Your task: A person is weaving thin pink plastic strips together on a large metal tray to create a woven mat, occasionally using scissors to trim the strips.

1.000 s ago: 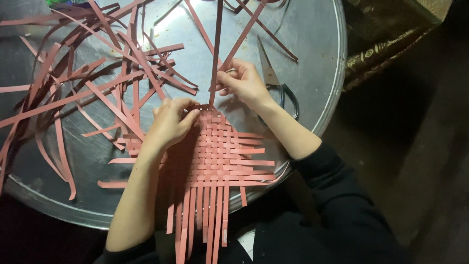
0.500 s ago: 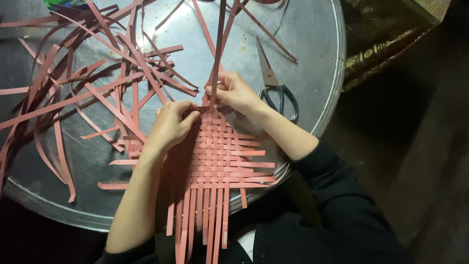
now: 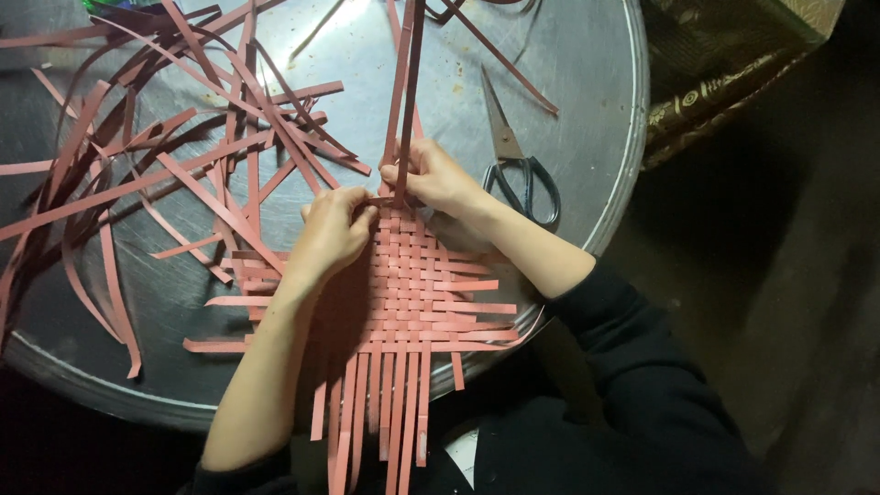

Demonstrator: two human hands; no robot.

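A woven mat of pink paper strips (image 3: pixel 412 293) lies on a round metal tray (image 3: pixel 587 110), with loose strip ends hanging over the near rim. My left hand (image 3: pixel 335 229) rests on the mat's upper left edge and pinches a strip end there. My right hand (image 3: pixel 440 179) grips long upright pink strips (image 3: pixel 408 82) at the mat's top edge. The two hands almost touch at the weave's top.
Many loose pink strips (image 3: pixel 183 156) lie scattered over the tray's left half. Scissors with dark handles (image 3: pixel 513 156) rest on the tray just right of my right hand. A patterned cloth-covered object (image 3: pixel 724 64) sits beyond the tray's right rim. Dark floor lies to the right.
My right hand has moved left, closing in on the upright strips and the left hand. The left hand stays at the mat's top edge.
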